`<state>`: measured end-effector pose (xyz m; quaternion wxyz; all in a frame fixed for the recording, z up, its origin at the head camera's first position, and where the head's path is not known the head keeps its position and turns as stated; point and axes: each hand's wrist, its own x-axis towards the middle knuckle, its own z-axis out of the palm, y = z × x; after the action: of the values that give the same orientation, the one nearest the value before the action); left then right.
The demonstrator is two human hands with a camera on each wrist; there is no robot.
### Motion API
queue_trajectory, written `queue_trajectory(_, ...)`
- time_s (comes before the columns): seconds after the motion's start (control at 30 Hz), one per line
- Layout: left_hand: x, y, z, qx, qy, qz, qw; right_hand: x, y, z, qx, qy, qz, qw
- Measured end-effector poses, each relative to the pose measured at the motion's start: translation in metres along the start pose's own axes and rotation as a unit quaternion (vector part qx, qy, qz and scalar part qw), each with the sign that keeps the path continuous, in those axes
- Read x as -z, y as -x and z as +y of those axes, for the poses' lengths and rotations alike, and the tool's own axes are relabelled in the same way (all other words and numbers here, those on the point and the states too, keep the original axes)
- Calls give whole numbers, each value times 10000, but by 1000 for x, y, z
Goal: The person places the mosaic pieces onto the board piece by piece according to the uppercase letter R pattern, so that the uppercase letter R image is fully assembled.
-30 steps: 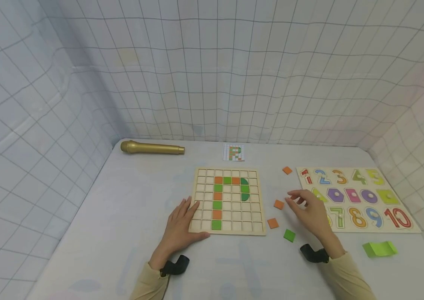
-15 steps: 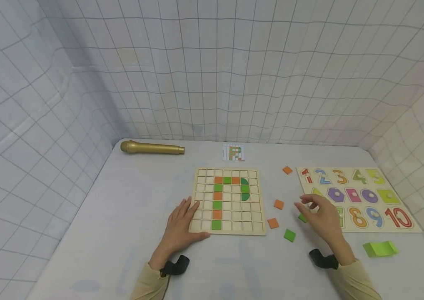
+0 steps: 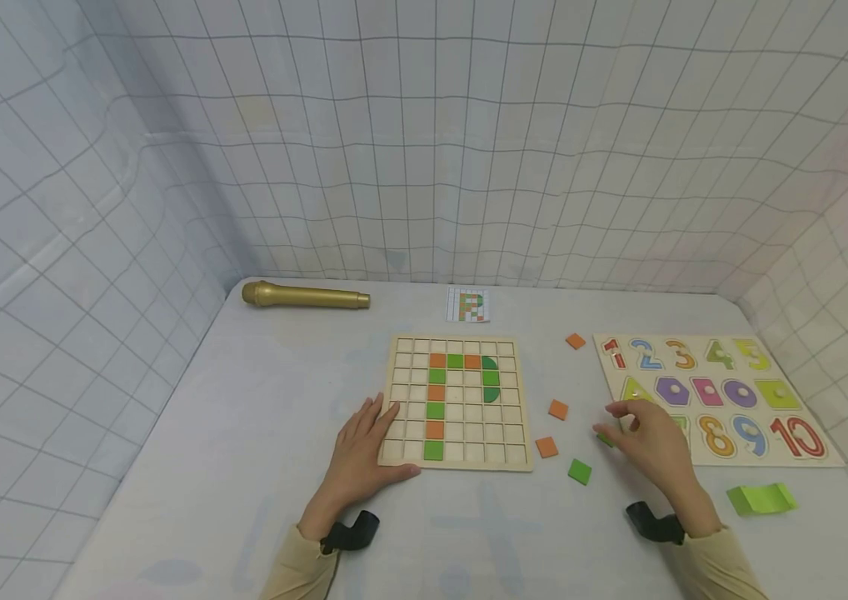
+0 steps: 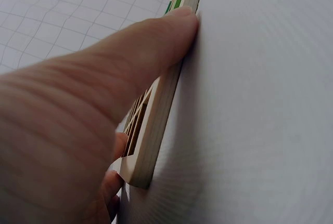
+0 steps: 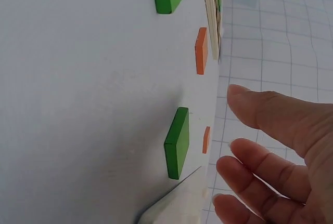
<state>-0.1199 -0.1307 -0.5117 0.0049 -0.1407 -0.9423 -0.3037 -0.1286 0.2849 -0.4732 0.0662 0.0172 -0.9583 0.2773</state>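
My left hand (image 3: 356,457) rests at the near left corner of a wooden grid board (image 3: 473,432), its thumb (image 4: 179,29) straight along the front edge and its fingers spread at the left side. Orange and green square tiles, with dark green rounded pieces, sit in the cells as a column and a short arch. My right hand (image 3: 652,443) hovers over a green tile (image 3: 605,439) beside the number puzzle. In the right wrist view, thumb and fingers are apart, holding nothing, and this green tile (image 5: 178,143) lies on the table.
Loose orange tiles (image 3: 558,409) and another green tile (image 3: 580,472) lie right of the board. The number puzzle (image 3: 791,400) is further right, a light green block (image 3: 761,498) nearer me. Behind are a small pattern card (image 3: 467,305) and a gold microphone (image 3: 306,296).
My right hand has moved right and nearer me, from beside an orange tile to the green tile by the puzzle. My left hand and the board have stayed put.
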Motion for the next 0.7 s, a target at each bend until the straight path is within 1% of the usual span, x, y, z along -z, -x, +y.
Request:
queue_trajectory(0.17, 0, 0, 0, 11, 24, -14, 10000, 0, 0, 1, -68, 152, -208, 9996)
queue_trajectory(0.43, 0, 0, -1, -24, 8, 6, 10000, 1, 1, -1, 81, 468, -335, 9983)
queue_trajectory(0.7, -1, 0, -1, -40, 21, 15, 10000, 1, 2, -4, -105, 718, -608, 9955)
